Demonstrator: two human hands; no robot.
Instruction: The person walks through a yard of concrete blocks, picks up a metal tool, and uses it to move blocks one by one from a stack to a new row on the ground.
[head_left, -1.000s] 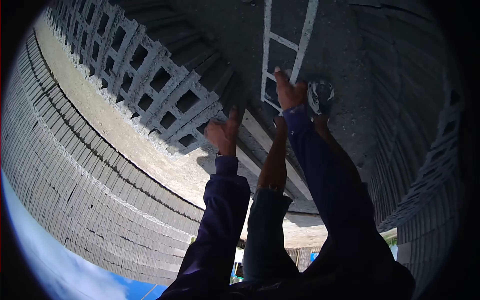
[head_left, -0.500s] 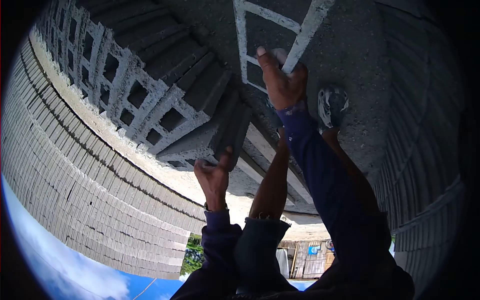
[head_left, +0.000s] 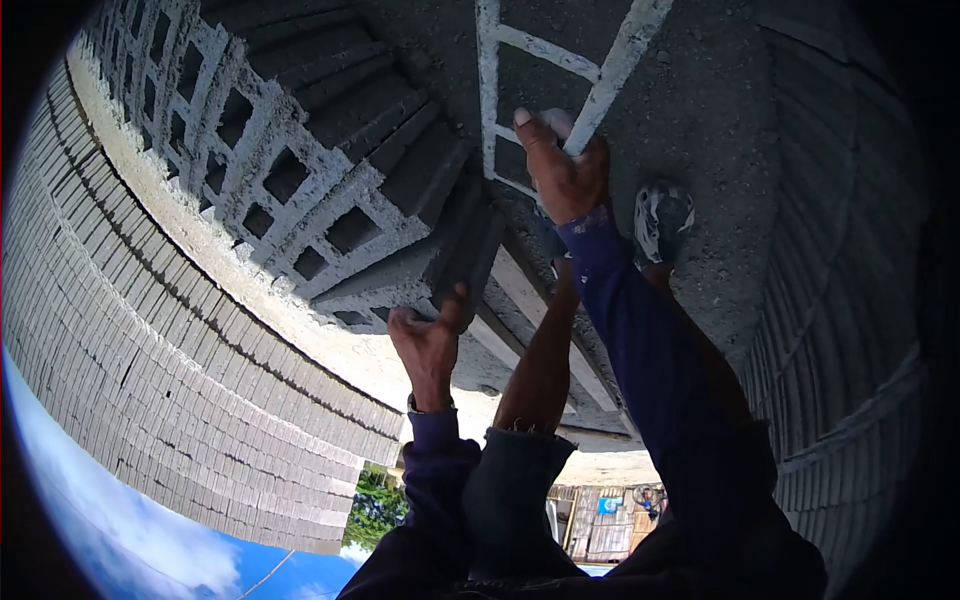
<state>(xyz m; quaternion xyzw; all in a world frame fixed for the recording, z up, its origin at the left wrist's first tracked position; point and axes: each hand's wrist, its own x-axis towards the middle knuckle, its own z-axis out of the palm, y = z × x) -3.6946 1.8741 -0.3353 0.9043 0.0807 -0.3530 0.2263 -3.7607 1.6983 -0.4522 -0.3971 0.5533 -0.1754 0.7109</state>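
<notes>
My right hand [head_left: 567, 165] is closed on the near end of a pale-edged, ladder-like piece [head_left: 622, 75], which looks like a concrete hollow block seen face-on. The thumb lies along its left side, and the other fingers are partly hidden. At the left, my left hand [head_left: 428, 352] grips the lower corner of another concrete hollow block [head_left: 385, 275], the nearest in a leaning row. Its thumb and finger curl around the edge; the remaining fingertips are out of sight.
More hollow blocks [head_left: 285, 175] lean in a row at the left. Beyond them curves a tall stack of blocks [head_left: 180, 370]; another stacked wall [head_left: 850, 330] rises at the right. Planks [head_left: 545, 300] lie beside my legs. My shoe [head_left: 663, 220] stands on gritty ground.
The view has shifted slightly, so the leaning row and the ladder-like block appear a little further right and lower. Both hands keep the same grips.
</notes>
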